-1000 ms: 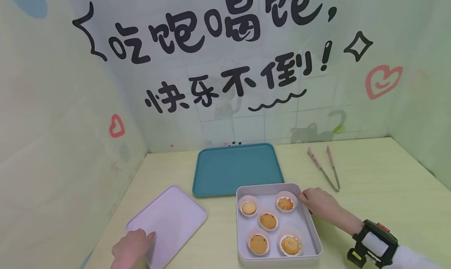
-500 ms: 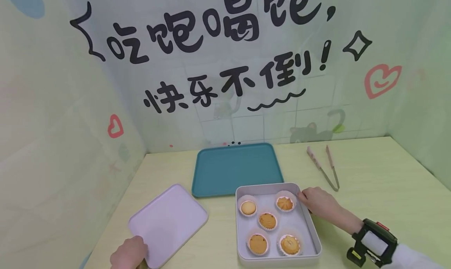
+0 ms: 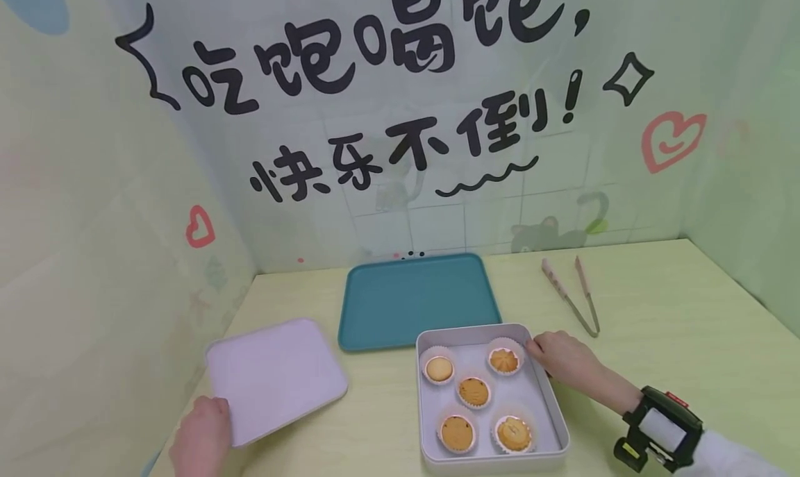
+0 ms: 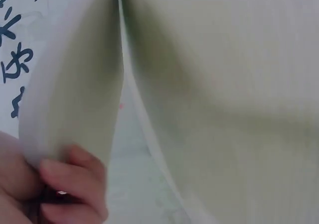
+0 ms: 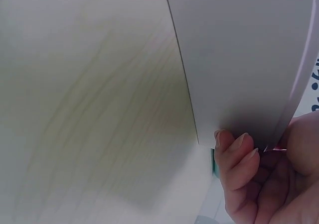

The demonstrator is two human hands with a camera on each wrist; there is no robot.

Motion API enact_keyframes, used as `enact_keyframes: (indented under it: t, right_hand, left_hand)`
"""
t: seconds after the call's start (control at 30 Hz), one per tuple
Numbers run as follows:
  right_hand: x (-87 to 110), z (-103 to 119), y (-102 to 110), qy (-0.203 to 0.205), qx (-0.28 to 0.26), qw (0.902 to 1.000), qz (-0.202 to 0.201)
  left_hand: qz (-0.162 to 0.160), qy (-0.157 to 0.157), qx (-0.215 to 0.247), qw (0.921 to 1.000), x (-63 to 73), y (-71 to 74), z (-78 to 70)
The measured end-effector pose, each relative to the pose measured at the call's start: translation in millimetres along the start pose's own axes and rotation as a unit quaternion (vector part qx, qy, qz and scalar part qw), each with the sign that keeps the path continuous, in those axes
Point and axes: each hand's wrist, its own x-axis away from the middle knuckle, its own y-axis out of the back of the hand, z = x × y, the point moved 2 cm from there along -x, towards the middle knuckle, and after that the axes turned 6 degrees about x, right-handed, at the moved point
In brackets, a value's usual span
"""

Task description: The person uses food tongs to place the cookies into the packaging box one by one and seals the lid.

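My left hand point(image 3: 203, 435) grips the near-left edge of a flat pale purple lid point(image 3: 275, 380). The lid is tilted, its left side lifted from the table. In the left wrist view, curled fingers point(image 4: 82, 184) lie against the lid's underside point(image 4: 84, 99). A pale purple box point(image 3: 550, 421) stands upright at centre right, holding several small baked tarts or cookies in paper cups, one of them the middle cookie point(image 3: 474, 391). My right hand point(image 3: 565, 355) holds the box at its far right corner. The right wrist view shows its fingers point(image 5: 234, 159) against the outer wall point(image 5: 239, 59).
A teal tray point(image 3: 419, 300) lies behind the box at the back of the table point(image 3: 662, 310). Tongs point(image 3: 571, 300) with pink handles rest spread at the back right. Printed fabric walls point(image 3: 300, 234) enclose the table at the back and both sides.
My left hand has shifted left along the lid's near edge and raised that side, so the lid has moved left and tilted. The right hand and the box keep their place.
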Motion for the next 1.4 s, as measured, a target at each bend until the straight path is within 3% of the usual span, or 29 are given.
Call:
enact_keyframes:
  t: [0.2,0.33,0.43,0.63,0.8,0.97,1.17,1.3,1.4]
  right_hand:
    - [1.2,1.4,1.0,0.016,0.014,0.9997,-0.012]
    - [1.6,0.4,-0.3,0.008,0.016,0.9998,-0.012]
    - [1.6,-0.8,-1.4,0.001,0.009,0.9999,-0.009]
    - [2.2,-2.9,-2.0,-0.003,0.008,0.9999,-0.013]
    - [2.2,-1.7,-1.0,0.003,0.012,0.9997,-0.022]
    - [1.9,-2.5,-0.7,0.002,0.010,0.9997,-0.023]
    - [-0.2,-7.8,0.1,0.018,-0.005,0.9997,-0.019]
    - [-5.0,-8.0,9.5,0.006,-0.057,0.9983,-0.012]
    - [-13.3,-6.0,23.7,0.003,-0.126,0.9913,-0.039]
  left_hand:
    - [-0.086,-0.029,0.063,0.9939,1.5,16.3,-9.8]
    - [-0.108,-0.084,0.077,0.9876,-1.4,19.0,-31.8]
    - [-0.094,-0.120,0.092,0.9841,-3.9,13.7,-56.0]
    - [-0.051,-0.179,0.119,0.9752,-8.2,-11.5,-114.2]
    - [-0.020,-0.201,0.146,0.9683,-6.8,-38.0,-158.2]
    - [0.013,-0.216,0.176,0.9603,0.5,-62.7,-193.2]
    - [0.008,-0.241,0.177,0.9543,10.6,-81.7,-218.8]
    - [0.013,-0.247,0.182,0.9518,14.8,-86.1,-223.1]
    - [0.016,-0.248,0.188,0.9503,16.3,-87.3,-224.7]
